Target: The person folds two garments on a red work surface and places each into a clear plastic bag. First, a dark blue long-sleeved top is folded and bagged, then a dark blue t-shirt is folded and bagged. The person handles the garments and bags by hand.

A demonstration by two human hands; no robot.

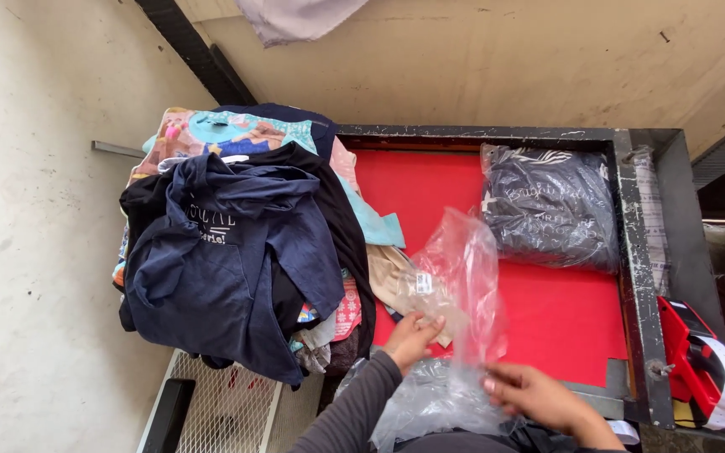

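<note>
Both hands pinch the clear plastic bag [461,277], the left hand [411,338] at its labelled side and the right hand [539,394] at its lower edge, above the red worktop [564,319]; holding opposite edges apart likely opens it cleanly.

Small garment packing workshop: heaped shirts [237,243], bagged shirt [547,205] on red-topped table [564,319] (bare plaster walls), label gun [698,361].

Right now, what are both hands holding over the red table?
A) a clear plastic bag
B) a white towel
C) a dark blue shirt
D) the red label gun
A: the left hand and the right hand each grip the clear plastic bag, which stands up above the red table.
</note>
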